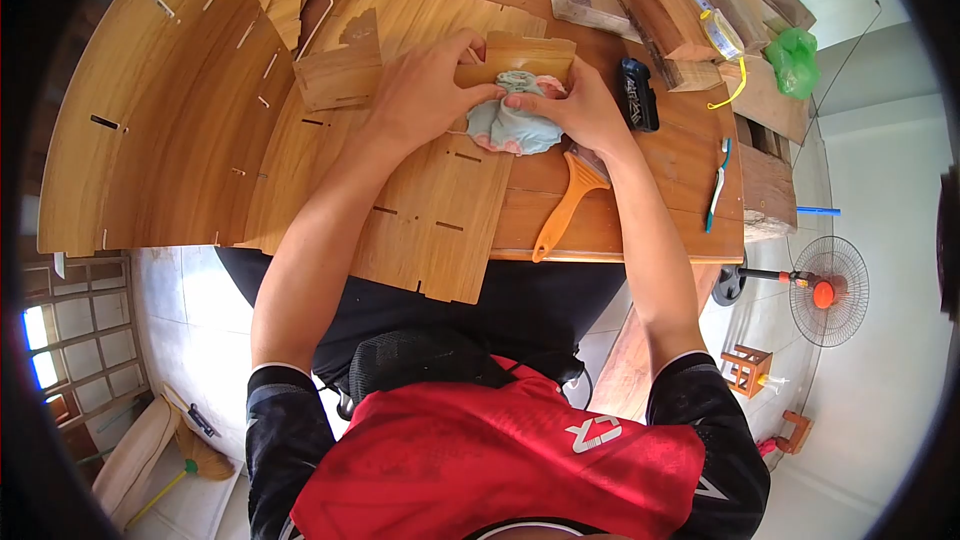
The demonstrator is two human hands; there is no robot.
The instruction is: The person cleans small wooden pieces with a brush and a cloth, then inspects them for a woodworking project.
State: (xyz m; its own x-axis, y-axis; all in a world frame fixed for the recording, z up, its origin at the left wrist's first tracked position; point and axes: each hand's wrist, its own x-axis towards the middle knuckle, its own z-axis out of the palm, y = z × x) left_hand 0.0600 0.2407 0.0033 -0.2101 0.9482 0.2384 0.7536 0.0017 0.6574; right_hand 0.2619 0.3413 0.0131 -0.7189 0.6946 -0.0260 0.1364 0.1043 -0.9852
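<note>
A small wood-grain panel [528, 48] is held upright at the middle of the table, with notches along its edge. My left hand [425, 90] is closed around its left end, the thumb reaching toward a crumpled light-blue and pink cloth [515, 130]. My right hand [590, 112] pinches the cloth against the panel's near face, its thumb pressed on the fabric. Some fingers of both hands are hidden behind the panel. Under the cloth lies a larger slotted wood-grain panel [440, 210]. An orange-handled scraper [570, 205] rests beside my right wrist.
A black object [637, 95] and a toothbrush [718, 185] lie at the right. Wooden blocks [650, 10], a tape measure [720, 35] and a green plastic bag [793, 63] are at the back right. Large slotted panels [170, 130] cover the left side. A fan [828, 290] stands beyond the table.
</note>
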